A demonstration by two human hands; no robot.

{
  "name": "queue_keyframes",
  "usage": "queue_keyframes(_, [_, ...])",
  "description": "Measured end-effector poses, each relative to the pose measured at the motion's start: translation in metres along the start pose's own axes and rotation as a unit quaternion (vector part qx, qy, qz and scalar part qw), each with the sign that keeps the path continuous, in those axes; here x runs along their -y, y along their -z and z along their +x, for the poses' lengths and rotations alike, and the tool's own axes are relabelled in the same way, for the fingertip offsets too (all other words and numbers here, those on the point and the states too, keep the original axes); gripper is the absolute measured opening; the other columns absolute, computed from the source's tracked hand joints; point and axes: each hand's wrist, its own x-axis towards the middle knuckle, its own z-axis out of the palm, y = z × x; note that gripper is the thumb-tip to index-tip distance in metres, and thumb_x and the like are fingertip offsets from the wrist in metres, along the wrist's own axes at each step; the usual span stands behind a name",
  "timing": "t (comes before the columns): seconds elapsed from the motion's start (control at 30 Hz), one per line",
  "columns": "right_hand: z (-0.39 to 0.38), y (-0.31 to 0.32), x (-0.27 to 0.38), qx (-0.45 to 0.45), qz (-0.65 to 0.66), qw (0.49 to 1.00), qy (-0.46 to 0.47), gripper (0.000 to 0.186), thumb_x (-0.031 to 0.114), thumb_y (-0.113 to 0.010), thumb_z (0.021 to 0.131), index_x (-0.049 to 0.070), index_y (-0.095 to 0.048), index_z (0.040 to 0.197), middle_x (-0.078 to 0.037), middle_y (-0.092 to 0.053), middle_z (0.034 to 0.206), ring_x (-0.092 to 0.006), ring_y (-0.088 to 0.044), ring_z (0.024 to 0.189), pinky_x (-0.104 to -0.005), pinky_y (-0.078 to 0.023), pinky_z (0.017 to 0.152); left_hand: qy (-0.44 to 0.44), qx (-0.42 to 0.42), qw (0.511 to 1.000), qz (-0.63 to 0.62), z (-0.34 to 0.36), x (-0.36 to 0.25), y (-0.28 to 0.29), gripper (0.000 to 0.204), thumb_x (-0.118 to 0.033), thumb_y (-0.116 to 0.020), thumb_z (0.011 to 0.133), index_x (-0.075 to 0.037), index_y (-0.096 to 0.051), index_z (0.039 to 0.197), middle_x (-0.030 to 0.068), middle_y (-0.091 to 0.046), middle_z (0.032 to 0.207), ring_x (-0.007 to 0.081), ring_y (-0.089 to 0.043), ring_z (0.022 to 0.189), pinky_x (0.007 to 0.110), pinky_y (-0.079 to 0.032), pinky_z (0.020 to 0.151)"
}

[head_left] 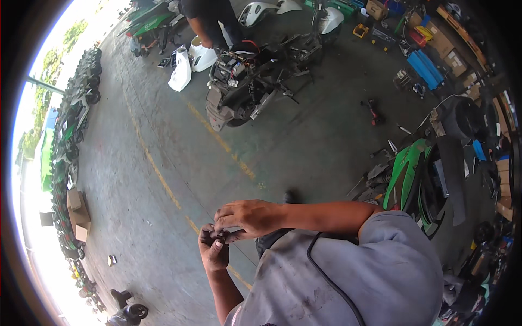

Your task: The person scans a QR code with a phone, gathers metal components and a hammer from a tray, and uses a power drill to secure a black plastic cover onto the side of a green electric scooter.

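My left hand (214,256) is raised in front of my body with its fingers curled and the thumb pressed inward. Over it, from the right, comes my right hand (247,218), whose fingers are bent down so that the fingertips of both hands meet. Something small and dark seems to be pinched between them, but the fingers cover most of it and its kind cannot be made out. Both hands are held above the grey floor, apart from any vehicle.
A partly stripped scooter (239,92) stands ahead, with white body panels (181,70) and another person (209,22) beside it. A green scooter (405,171) is close on my right. A red and black power tool (374,113) lies on the floor. Cardboard boxes (79,217) sit left.
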Motion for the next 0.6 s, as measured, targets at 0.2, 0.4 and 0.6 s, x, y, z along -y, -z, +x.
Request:
queue_keyframes(0.2, [0.024, 0.111, -0.050, -0.115, -0.127, 0.985, -0.027, 0.029, 0.016, -0.074, 0.079, 0.009, -0.063, 0.105, -0.005, -0.062, 0.104, -0.0260, -0.061, 0.095, -0.0373, -0.050, 0.082, 0.120, 0.119, 0.986, 0.016, 0.177, 0.006, -0.053, 0.050, -0.005, -0.076, 0.077, 0.000, -0.045, 0.117, 0.0130, -0.068, 0.092, 0.0225, -0.066, 0.083, 0.033, -0.051, 0.080])
queue_keyframes(0.4, [-0.008, 0.236, -0.106, -0.225, -0.218, 0.922, -0.229, 0.020, 0.014, -0.072, 0.082, 0.008, -0.064, 0.099, -0.007, -0.064, 0.097, -0.0245, -0.062, 0.094, -0.0353, -0.051, 0.082, 0.231, 0.323, 0.896, 0.197, 0.366, 0.061, -0.132, 0.051, -0.007, -0.071, 0.085, 0.003, -0.042, 0.126, 0.0166, -0.068, 0.098, 0.0197, -0.064, 0.093, 0.030, -0.049, 0.084])
queue_keyframes(0.6, [-0.106, 0.317, -0.124, -0.576, -0.137, 0.697, -0.405, 0.019, 0.014, -0.069, 0.085, 0.004, -0.061, 0.099, -0.008, -0.066, 0.088, -0.0177, -0.065, 0.082, -0.0316, -0.050, 0.076, 0.253, 0.450, 0.739, 0.433, 0.541, 0.190, -0.192, 0.050, -0.010, -0.070, 0.085, 0.001, -0.047, 0.128, 0.0131, -0.068, 0.105, 0.0196, -0.064, 0.097, 0.030, -0.049, 0.084])
